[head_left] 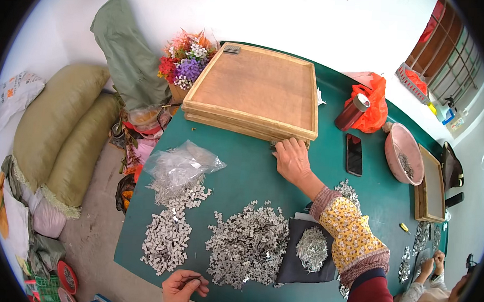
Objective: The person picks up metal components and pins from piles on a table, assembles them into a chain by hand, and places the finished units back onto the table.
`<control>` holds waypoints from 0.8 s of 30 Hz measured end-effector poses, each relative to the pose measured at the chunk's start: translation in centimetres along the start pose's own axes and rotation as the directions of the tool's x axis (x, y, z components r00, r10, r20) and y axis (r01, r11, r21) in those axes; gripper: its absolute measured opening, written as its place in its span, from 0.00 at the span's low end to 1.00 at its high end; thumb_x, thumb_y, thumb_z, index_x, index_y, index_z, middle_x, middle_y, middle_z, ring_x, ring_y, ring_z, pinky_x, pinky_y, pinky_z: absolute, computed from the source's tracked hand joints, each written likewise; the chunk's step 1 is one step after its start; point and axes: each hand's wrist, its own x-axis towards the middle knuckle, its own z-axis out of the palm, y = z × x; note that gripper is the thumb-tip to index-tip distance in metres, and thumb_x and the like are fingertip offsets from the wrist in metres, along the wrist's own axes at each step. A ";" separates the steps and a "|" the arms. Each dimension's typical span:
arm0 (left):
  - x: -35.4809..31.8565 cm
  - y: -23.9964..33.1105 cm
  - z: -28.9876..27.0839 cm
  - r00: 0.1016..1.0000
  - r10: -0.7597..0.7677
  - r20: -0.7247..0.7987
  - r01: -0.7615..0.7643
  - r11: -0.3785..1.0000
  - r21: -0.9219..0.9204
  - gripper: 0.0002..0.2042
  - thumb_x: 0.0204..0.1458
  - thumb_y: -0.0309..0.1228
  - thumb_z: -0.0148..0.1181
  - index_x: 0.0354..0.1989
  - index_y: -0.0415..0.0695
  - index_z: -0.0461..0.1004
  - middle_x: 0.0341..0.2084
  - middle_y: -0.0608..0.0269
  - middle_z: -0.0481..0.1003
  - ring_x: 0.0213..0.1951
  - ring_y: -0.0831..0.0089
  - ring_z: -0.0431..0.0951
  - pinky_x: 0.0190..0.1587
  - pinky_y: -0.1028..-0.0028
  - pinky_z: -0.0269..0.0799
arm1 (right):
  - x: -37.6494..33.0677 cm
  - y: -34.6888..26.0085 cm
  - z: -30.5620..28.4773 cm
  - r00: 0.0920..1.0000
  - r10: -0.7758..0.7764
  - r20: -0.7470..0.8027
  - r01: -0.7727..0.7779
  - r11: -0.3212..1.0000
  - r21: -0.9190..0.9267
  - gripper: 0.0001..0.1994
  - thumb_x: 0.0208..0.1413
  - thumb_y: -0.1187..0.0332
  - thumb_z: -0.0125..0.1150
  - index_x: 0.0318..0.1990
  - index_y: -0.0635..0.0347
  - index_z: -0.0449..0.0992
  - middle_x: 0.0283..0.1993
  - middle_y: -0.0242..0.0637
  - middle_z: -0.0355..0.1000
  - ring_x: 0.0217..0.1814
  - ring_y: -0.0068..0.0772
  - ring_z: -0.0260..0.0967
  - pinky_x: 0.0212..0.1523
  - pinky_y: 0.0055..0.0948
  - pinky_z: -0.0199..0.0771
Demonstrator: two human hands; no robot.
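My right hand (293, 160) reaches forward to the front edge of a wooden tray (254, 128), its fingers bent over a small grey metal piece (274, 144) beside that edge. Close to the table's near edge, my left hand (184, 289) is closed in a pinch; whatever lies between its fingertips is too small to make out. Ahead of it spreads a heap of small light-grey metal parts (166, 243), with a darker heap of small metal parts (248, 244) to the right. Thin metal pins (312, 249) lie piled on a dark cloth (290, 268).
A clear plastic bag (186, 162) covers more pins. At right on the green table (241, 173) are a phone (354, 155), a thermos (352, 113), a red bag (376, 103) and a pink basin (398, 153). Another person's hands (430, 265) work at far right. Stuffed sacks (63, 120) stand left.
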 end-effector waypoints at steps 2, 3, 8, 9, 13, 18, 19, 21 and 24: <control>0.5 0.3 0.4 0.999 0.025 0.025 -0.024 0.999 -0.043 0.15 0.56 0.38 0.57 0.47 0.41 0.76 0.38 0.55 0.78 0.41 0.67 0.79 0.45 0.66 0.76 | 0.0 0.4 0.1 0.998 -0.042 -0.053 0.041 0.999 -0.021 0.08 0.47 0.69 0.62 0.32 0.59 0.70 0.29 0.38 0.66 0.37 0.40 0.65 0.40 0.39 0.62; 0.6 0.3 0.7 0.998 0.056 0.042 -0.052 0.995 -0.090 0.08 0.60 0.27 0.52 0.43 0.41 0.76 0.38 0.55 0.78 0.40 0.69 0.79 0.43 0.70 0.76 | 0.0 0.4 0.2 0.997 -0.052 -0.061 0.052 0.999 -0.014 0.07 0.47 0.70 0.62 0.32 0.59 0.70 0.30 0.38 0.66 0.37 0.40 0.64 0.40 0.39 0.62; 1.4 -0.6 1.3 0.975 0.214 -0.049 -0.220 0.954 -0.205 0.07 0.53 0.15 0.53 0.40 0.31 0.71 0.30 0.44 0.78 0.27 0.61 0.80 0.28 0.67 0.78 | -0.5 0.3 0.1 0.992 -0.080 -0.096 0.098 0.974 0.202 0.07 0.47 0.73 0.63 0.31 0.60 0.70 0.29 0.38 0.65 0.37 0.41 0.64 0.41 0.38 0.63; 1.4 -0.6 1.3 0.976 0.213 -0.054 -0.220 0.955 -0.201 0.07 0.53 0.15 0.53 0.40 0.31 0.71 0.30 0.44 0.78 0.27 0.61 0.80 0.28 0.67 0.78 | -0.5 0.3 -0.2 0.988 -0.120 -0.093 0.139 0.959 0.248 0.07 0.46 0.73 0.63 0.32 0.60 0.70 0.30 0.38 0.65 0.37 0.42 0.64 0.41 0.39 0.63; 1.5 -0.8 1.3 0.978 0.195 -0.071 -0.206 0.956 -0.210 0.07 0.53 0.15 0.53 0.40 0.30 0.71 0.30 0.44 0.78 0.27 0.62 0.80 0.28 0.68 0.78 | -0.7 1.0 0.2 0.991 -0.087 -0.105 0.113 0.955 0.275 0.08 0.46 0.73 0.64 0.34 0.60 0.71 0.30 0.39 0.64 0.38 0.43 0.63 0.43 0.40 0.64; 1.6 -1.1 1.1 0.976 0.206 -0.072 -0.217 0.949 -0.230 0.07 0.53 0.15 0.54 0.40 0.30 0.72 0.30 0.45 0.78 0.27 0.63 0.80 0.28 0.69 0.78 | -0.1 1.2 0.5 0.995 -0.029 -0.096 0.041 0.992 0.122 0.08 0.47 0.72 0.63 0.32 0.60 0.70 0.31 0.39 0.65 0.39 0.42 0.64 0.43 0.39 0.64; 1.6 -1.1 1.1 0.976 0.204 -0.073 -0.216 0.949 -0.230 0.07 0.53 0.15 0.54 0.40 0.30 0.72 0.30 0.45 0.78 0.27 0.63 0.80 0.28 0.69 0.78 | 0.0 1.1 0.4 0.997 -0.010 -0.082 0.016 0.997 0.071 0.08 0.47 0.71 0.63 0.32 0.59 0.70 0.31 0.40 0.66 0.39 0.42 0.64 0.43 0.39 0.63; 1.6 -1.0 1.0 0.973 0.216 -0.078 -0.228 0.951 -0.210 0.07 0.53 0.15 0.54 0.40 0.30 0.72 0.30 0.45 0.78 0.27 0.63 0.80 0.27 0.69 0.78 | 0.2 0.8 0.3 0.997 0.022 -0.075 -0.018 0.998 0.058 0.08 0.46 0.71 0.62 0.32 0.59 0.69 0.31 0.40 0.66 0.39 0.42 0.64 0.43 0.39 0.63; 1.7 -1.1 1.0 0.972 0.223 -0.081 -0.235 0.950 -0.204 0.07 0.53 0.15 0.54 0.40 0.30 0.72 0.30 0.45 0.78 0.26 0.63 0.80 0.27 0.69 0.78 | 0.2 0.5 0.3 0.996 0.066 -0.055 -0.065 0.998 0.023 0.08 0.46 0.71 0.62 0.32 0.59 0.69 0.32 0.40 0.66 0.40 0.42 0.64 0.44 0.40 0.62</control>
